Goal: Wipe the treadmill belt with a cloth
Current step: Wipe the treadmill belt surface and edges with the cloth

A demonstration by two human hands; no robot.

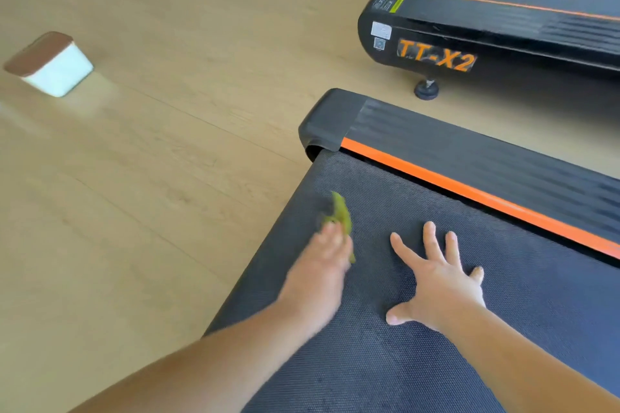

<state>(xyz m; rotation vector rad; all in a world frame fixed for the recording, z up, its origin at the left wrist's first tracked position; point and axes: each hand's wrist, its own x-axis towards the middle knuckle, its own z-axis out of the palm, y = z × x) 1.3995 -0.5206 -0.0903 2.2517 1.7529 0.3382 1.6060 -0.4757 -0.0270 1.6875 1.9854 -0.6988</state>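
Cloth (341, 211), green and bunched, is gripped in the left hand (327, 258) near the end of the belt (436, 362), right hand (443, 282) splayed flat beside it, so I'd lean on that palm and pull long overlapping strokes with even pressure, edge to edge.

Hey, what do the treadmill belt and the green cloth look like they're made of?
Treadmill belt: probably rubber or PVC, matte dark grey; a fine dotted grip texture covers it. Green cloth: apparently soft fabric, maybe microfibre; it crumples in the left hand, but motion blur hides the weave.
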